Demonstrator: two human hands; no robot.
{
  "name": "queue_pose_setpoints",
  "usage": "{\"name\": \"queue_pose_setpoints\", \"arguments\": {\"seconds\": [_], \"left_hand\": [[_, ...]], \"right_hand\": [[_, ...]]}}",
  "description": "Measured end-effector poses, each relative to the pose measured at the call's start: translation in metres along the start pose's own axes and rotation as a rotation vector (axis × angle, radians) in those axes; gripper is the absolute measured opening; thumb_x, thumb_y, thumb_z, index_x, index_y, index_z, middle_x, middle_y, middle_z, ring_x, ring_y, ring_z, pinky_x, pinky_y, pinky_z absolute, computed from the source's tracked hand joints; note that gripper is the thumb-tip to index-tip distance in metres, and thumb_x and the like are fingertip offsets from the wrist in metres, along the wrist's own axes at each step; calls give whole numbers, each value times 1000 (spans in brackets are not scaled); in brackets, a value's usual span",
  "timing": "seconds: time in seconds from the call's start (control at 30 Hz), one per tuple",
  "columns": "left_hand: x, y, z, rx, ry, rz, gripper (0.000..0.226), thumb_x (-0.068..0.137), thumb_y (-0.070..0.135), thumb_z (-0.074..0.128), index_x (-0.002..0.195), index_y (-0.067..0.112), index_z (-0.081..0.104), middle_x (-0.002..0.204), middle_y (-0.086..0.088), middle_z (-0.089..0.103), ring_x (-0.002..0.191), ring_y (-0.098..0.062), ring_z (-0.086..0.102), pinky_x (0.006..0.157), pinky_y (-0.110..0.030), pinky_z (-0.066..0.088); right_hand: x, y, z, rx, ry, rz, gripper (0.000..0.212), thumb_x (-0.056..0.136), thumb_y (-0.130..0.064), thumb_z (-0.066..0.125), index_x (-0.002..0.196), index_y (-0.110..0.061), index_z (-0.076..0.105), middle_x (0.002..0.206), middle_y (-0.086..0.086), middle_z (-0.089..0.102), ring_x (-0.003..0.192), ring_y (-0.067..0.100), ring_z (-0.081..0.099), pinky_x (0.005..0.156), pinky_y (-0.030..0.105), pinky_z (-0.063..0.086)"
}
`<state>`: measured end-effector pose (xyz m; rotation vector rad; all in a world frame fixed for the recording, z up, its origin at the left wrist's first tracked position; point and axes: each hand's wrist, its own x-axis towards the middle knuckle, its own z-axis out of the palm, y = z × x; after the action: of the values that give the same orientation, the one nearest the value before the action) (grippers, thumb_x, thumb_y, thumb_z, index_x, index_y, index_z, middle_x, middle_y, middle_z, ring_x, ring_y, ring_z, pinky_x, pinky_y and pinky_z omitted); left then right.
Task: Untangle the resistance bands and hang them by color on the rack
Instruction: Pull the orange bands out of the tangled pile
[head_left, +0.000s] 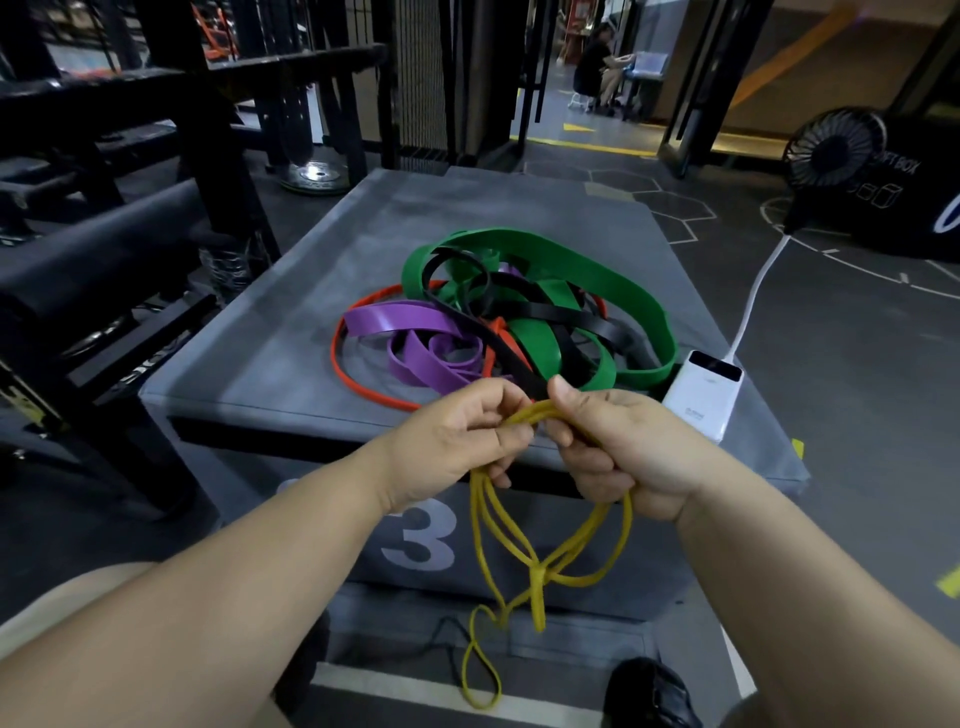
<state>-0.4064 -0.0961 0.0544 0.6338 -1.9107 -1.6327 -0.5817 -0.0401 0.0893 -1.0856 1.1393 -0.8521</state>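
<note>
A thin yellow band hangs in tangled loops in front of the grey box. My left hand pinches its upper end, and my right hand grips it right beside, fingers curled round it. On the box top lies a tangled pile: a wide green band, a purple band, a black band and a thin red band. The pile sits just beyond my hands.
A white power bank lies at the box's right edge, with a white cable running to a black fan on the floor. Dark gym racks and padded benches stand to the left. A person sits far back.
</note>
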Motion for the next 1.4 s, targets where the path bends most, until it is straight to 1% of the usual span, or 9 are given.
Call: {"name": "queue_pose_setpoints", "arguments": {"seconds": [0.27, 0.37, 0.5, 0.6, 0.77, 0.87, 1.03, 1.2, 1.4], "left_hand": [[5, 3, 1, -43, 193, 110, 10, 98, 7, 45, 91, 8, 52, 48, 8, 45, 43, -3, 35, 42, -17, 28], [7, -2, 4, -80, 194, 142, 10, 92, 20, 50, 91, 11, 54, 50, 10, 42, 43, -6, 34, 43, -21, 31], [12, -4, 2, -195, 257, 153, 10, 88, 22, 51, 91, 14, 57, 54, 5, 37, 41, -6, 29, 42, -21, 26], [14, -4, -1, -239, 285, 164, 9, 91, 21, 54, 86, 20, 61, 54, 4, 33, 43, -8, 25, 42, -22, 19], [12, -9, 0, -175, 234, 68, 16, 84, 26, 61, 92, 14, 56, 57, 3, 53, 54, -10, 50, 55, -23, 44], [9, -14, 8, -213, 131, -68, 18, 83, 30, 58, 91, 15, 53, 65, 5, 61, 77, -14, 67, 76, -37, 48], [6, -25, 19, -219, 55, -183, 12, 96, 24, 48, 94, 15, 55, 85, 4, 67, 99, -22, 65, 91, -49, 51], [7, -38, 21, -209, 32, -222, 12, 101, 22, 45, 101, 16, 56, 94, 6, 72, 90, -16, 67, 92, -41, 48], [7, -57, 35, -223, -36, -315, 17, 101, 21, 42, 101, 12, 55, 78, 2, 69, 77, -15, 65, 83, -35, 51]], "right_hand": [[-5, -5, -13, -70, -21, 44, 43, 72, -44, 68, 52, -14, 45, 59, 11, 52, 31, 10, 36, 35, 17, 31], [-3, -2, -19, -3, -101, -61, 48, 77, -47, 74, 48, -19, 49, 47, 5, 43, 42, 18, 52, 59, 30, 55], [1, 2, -25, 97, -183, -224, 42, 69, -55, 78, 61, -18, 61, 36, -5, 37, 56, 26, 63, 81, 41, 57], [1, 4, -27, 119, -235, -193, 41, 70, -54, 78, 68, -16, 62, 38, -4, 40, 40, 17, 53, 58, 34, 54], [3, -4, -26, 311, -243, -212, 37, 68, -46, 82, 69, -16, 60, 47, -7, 38, 34, 1, 25, 37, 13, 27], [5, -8, -26, 423, -296, -213, 31, 70, -40, 80, 71, -16, 61, 51, -7, 41, 39, 5, 20, 36, 14, 26], [4, -16, -33, 571, -386, -265, 18, 79, -26, 72, 80, -12, 62, 62, -3, 51, 42, 5, 26, 38, 15, 31], [-3, -22, -34, 584, -324, -361, 18, 87, -31, 65, 83, -14, 61, 59, -5, 53, 39, 1, 42, 37, 13, 33], [-16, -36, -22, 559, 15, -484, 26, 90, -46, 37, 84, -26, 54, 38, -11, 34, 37, 2, 38, 57, 22, 47]]}}
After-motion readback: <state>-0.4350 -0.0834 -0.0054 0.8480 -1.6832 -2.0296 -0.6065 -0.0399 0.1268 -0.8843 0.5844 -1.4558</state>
